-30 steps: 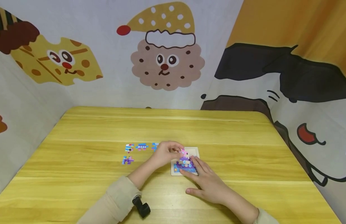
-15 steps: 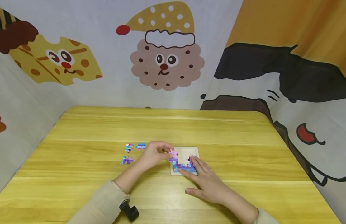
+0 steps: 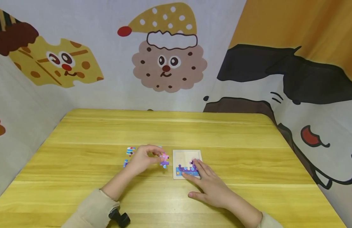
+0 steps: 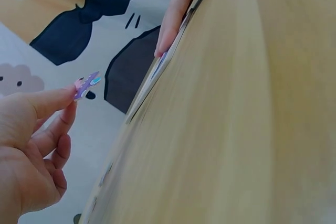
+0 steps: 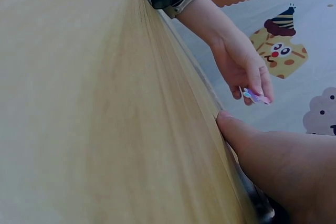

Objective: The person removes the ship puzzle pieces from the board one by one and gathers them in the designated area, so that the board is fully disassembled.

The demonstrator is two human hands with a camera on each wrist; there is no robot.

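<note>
Between thumb and fingertips, my left hand (image 3: 144,159) pinches a pink and purple jigsaw piece (image 3: 164,160). The piece is raised off the table, just left of the puzzle tray (image 3: 187,153), as the left wrist view also shows (image 4: 86,85). My right hand (image 3: 211,185) rests with extended fingers over the tray's right and lower edge. Blue and purple pieces (image 3: 188,171) fill the tray's lower part, and its bare wooden base shows above them. Fingers of the right hand cover part of the tray's right side.
Left of the tray lie loose jigsaw pieces, among them a striped one (image 3: 130,150) and a blue-purple one (image 3: 125,163) partly hidden by my left hand. The wooden table (image 3: 235,133) reaches back to a printed cloth wall (image 3: 113,95).
My left hand has moved left, taking the pink and purple jigsaw piece from over the tray to beside it. The right hand has stayed in place.
</note>
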